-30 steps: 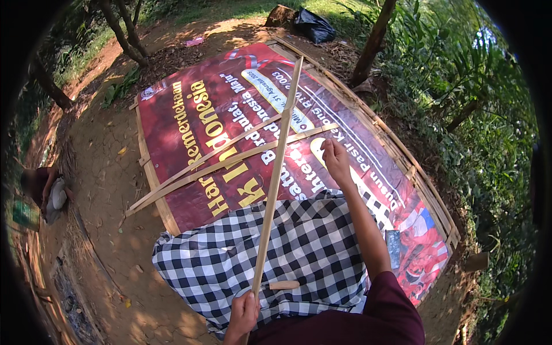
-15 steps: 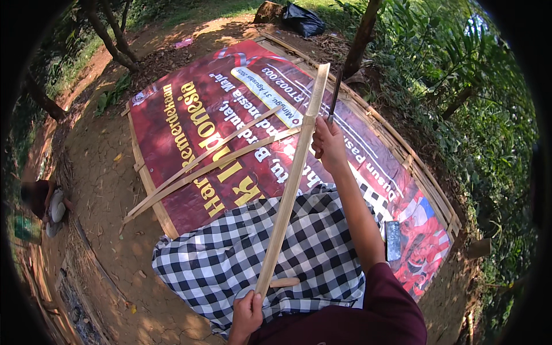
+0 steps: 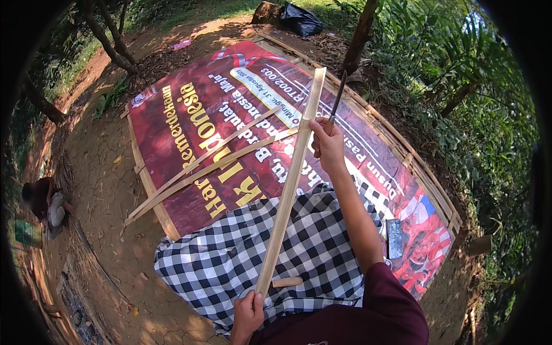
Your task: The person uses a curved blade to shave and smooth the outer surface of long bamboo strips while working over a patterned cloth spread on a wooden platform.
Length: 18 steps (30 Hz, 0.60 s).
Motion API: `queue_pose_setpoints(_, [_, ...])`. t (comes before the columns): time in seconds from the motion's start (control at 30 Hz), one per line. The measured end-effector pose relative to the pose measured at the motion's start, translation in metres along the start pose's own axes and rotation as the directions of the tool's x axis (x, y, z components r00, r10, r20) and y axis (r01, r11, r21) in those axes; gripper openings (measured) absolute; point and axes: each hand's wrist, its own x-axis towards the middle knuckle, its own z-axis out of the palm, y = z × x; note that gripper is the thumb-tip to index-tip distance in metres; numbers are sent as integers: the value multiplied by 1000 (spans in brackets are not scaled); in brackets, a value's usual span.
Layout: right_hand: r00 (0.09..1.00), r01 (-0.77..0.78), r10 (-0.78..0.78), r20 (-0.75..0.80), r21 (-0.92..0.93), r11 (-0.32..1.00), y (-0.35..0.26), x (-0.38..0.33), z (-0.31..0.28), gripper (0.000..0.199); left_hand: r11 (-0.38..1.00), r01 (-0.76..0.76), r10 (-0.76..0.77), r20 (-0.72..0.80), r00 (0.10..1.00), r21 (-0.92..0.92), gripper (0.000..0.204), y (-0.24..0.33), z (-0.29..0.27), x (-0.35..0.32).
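Two thin bamboo strips on red banner, lower one meeting long bamboo slat that cuts across view. Slat held aslant over checked cloth and banner. Left hand closed round slat's lower end; right hand clenched on dark-bladed knife, thumb against slat. Short wooden piece just right of slat. Grey block beside right forearm. Black bag, tree trunk beyond banner; seated person far left.
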Motion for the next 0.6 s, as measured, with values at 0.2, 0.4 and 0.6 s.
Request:
queue_pose_setpoints(0.2, [999, 32, -32, 7, -30, 999, 6, 1, -2, 16, 1000, -13, 13, -4, 1000, 6, 31, -2, 0, 0])
queue_pose_setpoints(0.4, [928, 354, -373, -3, -307, 883, 16, 2, -5, 20, 1000, 22, -22, 19, 1000, -4, 32, -8, 0, -1])
queue_pose_setpoints(0.6, [953, 273, -290, -86, -169, 947, 0, 2, -5, 20, 988, 93, -80, 105, 991, -125, 35, -5, 1, -6])
